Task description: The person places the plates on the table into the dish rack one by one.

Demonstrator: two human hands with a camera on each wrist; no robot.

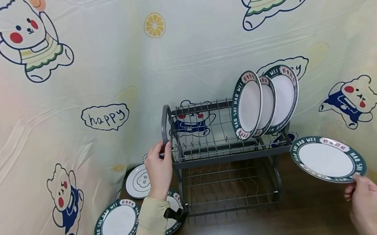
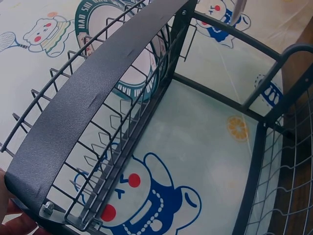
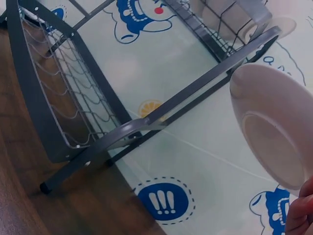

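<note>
A two-tier dark grey dish rack [image 1: 224,158] stands on the table. My left hand [image 1: 159,167] grips its left side frame, fingers curled round the bar; in the left wrist view only fingertips [image 2: 19,223] show beside that frame. To the right of the rack, my right hand [image 1: 366,200] pinches the rim of a white plate [image 1: 324,159] with a green patterned border. The plate is held tilted in the air, and its plain underside faces the right wrist camera. Three similar plates, the front one [image 1: 247,104] largest in view, lean upright at the right of the upper tier.
Left of the rack lie a green-rimmed plate [image 1: 117,224], another plate [image 1: 175,214] partly behind my left forearm, and a white plate or lid [image 1: 137,182] with a printed motif. A cartoon-printed cloth [image 1: 187,60] hangs behind and at both sides of the brown table [image 1: 243,232].
</note>
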